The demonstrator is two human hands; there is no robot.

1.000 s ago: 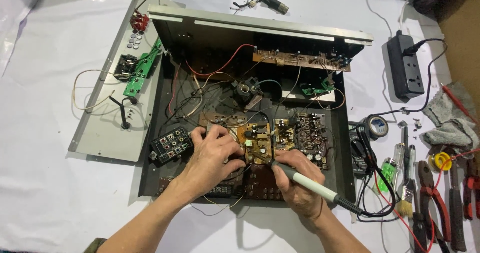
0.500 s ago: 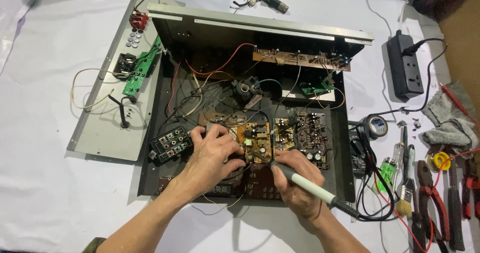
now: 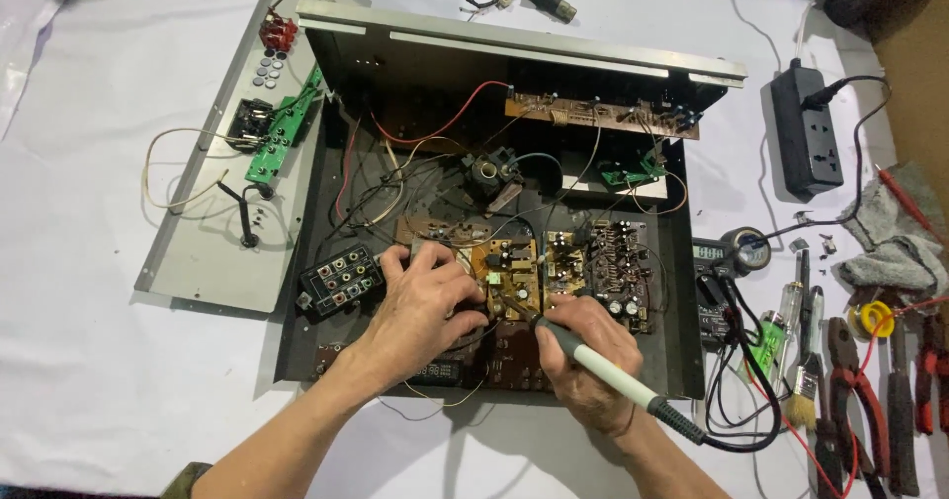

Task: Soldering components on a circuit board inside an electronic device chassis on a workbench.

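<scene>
While the right hand [image 3: 583, 356] is gripping the soldering iron [image 3: 603, 375] with fingers clamped round its handle, its tip is touching the brown circuit board [image 3: 509, 277] at the chassis's [image 3: 682, 361] six o'clock. At nine o'clock of the board, the left hand [image 3: 420, 306] is curling over loose wires, risking a burn if the tip slips.
</scene>
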